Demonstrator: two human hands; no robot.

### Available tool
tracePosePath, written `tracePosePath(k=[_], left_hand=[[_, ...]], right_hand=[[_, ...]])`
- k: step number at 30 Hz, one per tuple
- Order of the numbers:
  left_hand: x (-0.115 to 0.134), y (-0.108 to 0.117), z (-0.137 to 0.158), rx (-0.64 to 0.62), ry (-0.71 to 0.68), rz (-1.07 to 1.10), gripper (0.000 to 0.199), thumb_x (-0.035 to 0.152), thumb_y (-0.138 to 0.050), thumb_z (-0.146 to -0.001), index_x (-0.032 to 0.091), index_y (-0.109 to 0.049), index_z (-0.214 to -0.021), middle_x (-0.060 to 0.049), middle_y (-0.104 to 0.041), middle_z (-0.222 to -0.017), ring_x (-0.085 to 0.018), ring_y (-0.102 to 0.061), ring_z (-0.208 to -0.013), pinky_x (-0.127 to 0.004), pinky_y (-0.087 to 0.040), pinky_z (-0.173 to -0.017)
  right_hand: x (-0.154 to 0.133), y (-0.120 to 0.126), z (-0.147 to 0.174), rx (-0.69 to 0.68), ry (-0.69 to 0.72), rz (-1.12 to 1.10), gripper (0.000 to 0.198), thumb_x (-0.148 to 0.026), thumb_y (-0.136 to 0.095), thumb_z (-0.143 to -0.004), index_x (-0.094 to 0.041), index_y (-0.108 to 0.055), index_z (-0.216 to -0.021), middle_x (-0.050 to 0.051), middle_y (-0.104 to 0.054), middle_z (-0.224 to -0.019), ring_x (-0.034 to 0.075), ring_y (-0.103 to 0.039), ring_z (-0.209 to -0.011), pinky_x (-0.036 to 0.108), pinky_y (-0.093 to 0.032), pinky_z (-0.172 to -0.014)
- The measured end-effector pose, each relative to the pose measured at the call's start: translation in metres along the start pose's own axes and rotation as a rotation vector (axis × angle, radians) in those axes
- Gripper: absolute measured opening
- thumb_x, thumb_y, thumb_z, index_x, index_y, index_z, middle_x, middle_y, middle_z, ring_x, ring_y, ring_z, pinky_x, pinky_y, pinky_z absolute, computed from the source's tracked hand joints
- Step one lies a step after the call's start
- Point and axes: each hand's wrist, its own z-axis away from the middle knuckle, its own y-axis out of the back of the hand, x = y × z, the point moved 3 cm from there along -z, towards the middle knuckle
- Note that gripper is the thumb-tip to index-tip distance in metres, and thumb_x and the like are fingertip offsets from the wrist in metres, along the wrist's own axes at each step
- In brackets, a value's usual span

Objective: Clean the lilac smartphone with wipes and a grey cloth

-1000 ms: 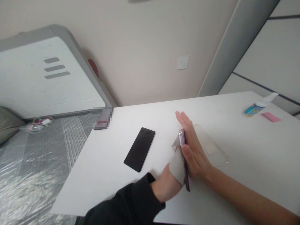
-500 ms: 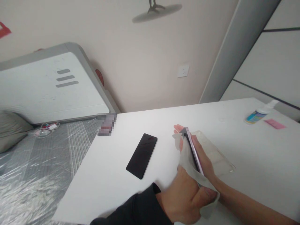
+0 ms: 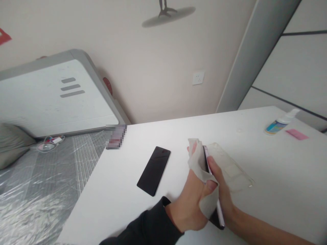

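Note:
My right hand (image 3: 226, 190) grips a phone with a pale pink edge (image 3: 220, 216), tilted on its side above the table. Wrapped in a thin grey cloth (image 3: 209, 201), my left hand (image 3: 192, 200) presses against the phone's dark face. The thumb of that hand is bent over the cloth, and its fingers are partly covered by it. Just behind my right hand, a clear phone case (image 3: 236, 170) lies on the table. A second phone (image 3: 154, 171), black, rests flat to the left of my hands.
On the white table (image 3: 107, 204), a spray bottle (image 3: 279, 123) lies at the far right beside a pink packet (image 3: 297, 134). A blurred-out item (image 3: 115, 136) is at the far left corner. To the left is a plastic-covered bed (image 3: 58, 177).
My left hand and the cloth have slid along the phone, away from its lower end, which now shows. The phone has shifted slightly toward me. The view has tilted a little.

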Motion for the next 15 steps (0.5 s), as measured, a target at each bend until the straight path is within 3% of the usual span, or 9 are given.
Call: tracePosePath(k=[3,7,11,13,15], left_hand=[[0.004,-0.007,0.005,-0.106,0.000,-0.120,0.070,0.046,-0.047,-0.102,0.019,-0.024,-0.163,-0.012,-0.021,-0.172,-0.032,0.002,-0.160,-0.048,0.005,-0.129],[0.015,-0.013,0.005,-0.184,-0.079,-0.178,0.066,0.035,-0.051,-0.101,0.019,-0.029,-0.161,-0.011,-0.025,-0.171,-0.037,-0.002,-0.159,-0.055,0.013,-0.126],[0.019,-0.012,-0.001,-0.165,-0.098,-0.089,0.061,0.045,-0.042,-0.104,0.019,-0.037,-0.159,-0.012,-0.037,-0.166,-0.035,-0.008,-0.160,-0.053,0.012,-0.127],[0.017,-0.011,-0.005,-0.111,-0.032,0.007,0.062,0.053,-0.042,-0.103,0.021,-0.043,-0.156,-0.010,-0.042,-0.163,-0.032,-0.008,-0.160,-0.050,0.011,-0.128],[0.013,-0.012,-0.007,-0.028,0.089,0.236,0.063,0.055,-0.050,-0.100,0.023,-0.046,-0.155,-0.008,-0.047,-0.160,-0.030,-0.012,-0.160,-0.047,0.007,-0.130]], right_hand=[[-0.011,0.005,-0.020,-0.015,-0.092,-0.157,0.061,-0.061,-0.035,-0.101,-0.026,-0.055,-0.148,0.009,-0.060,-0.148,0.032,-0.053,-0.140,0.058,-0.044,-0.115],[-0.018,0.005,-0.039,-0.068,-0.109,-0.248,0.060,-0.061,-0.040,-0.097,-0.031,-0.055,-0.146,0.006,-0.059,-0.149,0.031,-0.054,-0.140,0.059,-0.041,-0.117],[-0.017,0.000,-0.022,-0.038,0.095,-0.118,0.060,-0.057,-0.029,-0.102,-0.035,-0.038,-0.157,0.002,-0.047,-0.160,0.026,-0.041,-0.149,0.057,-0.035,-0.122],[-0.019,-0.002,-0.007,0.003,0.221,0.026,0.061,-0.054,-0.028,-0.103,-0.038,-0.027,-0.161,-0.001,-0.040,-0.164,0.025,-0.030,-0.155,0.058,-0.029,-0.126],[-0.025,-0.002,0.004,0.053,0.340,0.141,0.063,-0.054,-0.031,-0.102,-0.038,-0.022,-0.163,-0.002,-0.035,-0.166,0.026,-0.019,-0.159,0.059,-0.020,-0.129]])
